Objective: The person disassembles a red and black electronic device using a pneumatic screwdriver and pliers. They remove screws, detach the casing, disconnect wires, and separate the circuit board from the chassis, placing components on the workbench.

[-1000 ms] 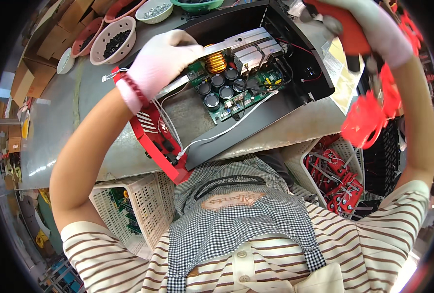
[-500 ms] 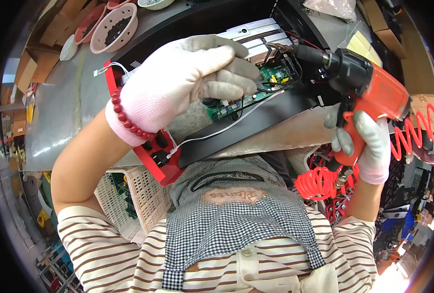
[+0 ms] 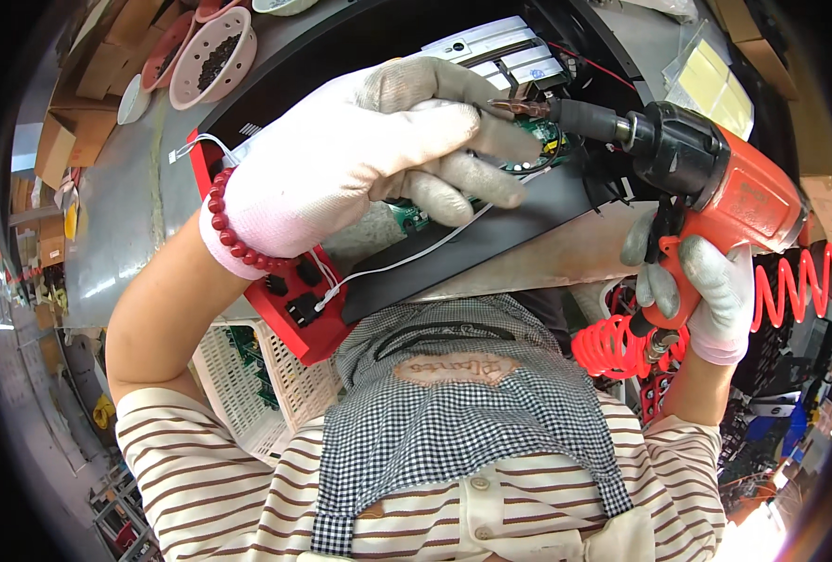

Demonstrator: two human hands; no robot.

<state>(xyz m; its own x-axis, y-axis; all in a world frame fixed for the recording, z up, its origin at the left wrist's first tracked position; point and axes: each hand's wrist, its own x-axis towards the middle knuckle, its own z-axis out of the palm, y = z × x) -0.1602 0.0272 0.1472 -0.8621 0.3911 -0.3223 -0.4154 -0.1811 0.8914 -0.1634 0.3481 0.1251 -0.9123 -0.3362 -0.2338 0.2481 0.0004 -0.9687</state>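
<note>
My right hand [image 3: 716,295], in a pale glove, is wrapped round the grip of a red and black air impact driver [image 3: 749,187]. The tool lies nearly level, its bit pointing left. At the bit's tip is my left hand [image 3: 425,140], also gloved, with its fingers curled in and the thumb against them. Whatever those fingers hold, if anything, is hidden. Beneath them sits a black metal housing [image 3: 500,253] with red ends, holding a green circuit board [image 3: 411,217] and a silver heat sink [image 3: 491,47]. My left hand covers much of the board.
A white cable [image 3: 416,251] crosses the housing to a black socket on its red end panel [image 3: 308,332]. Bowls of dark screws [image 3: 217,66] stand at the far left. The driver's red coiled hose [image 3: 613,348] hangs at right. A plastic basket [image 3: 271,384] stands below the table edge.
My left hand has moved right, to the driver's bit, its index finger reaching further out. The driver has shifted slightly right and down. The view has shifted a little over the housing.
</note>
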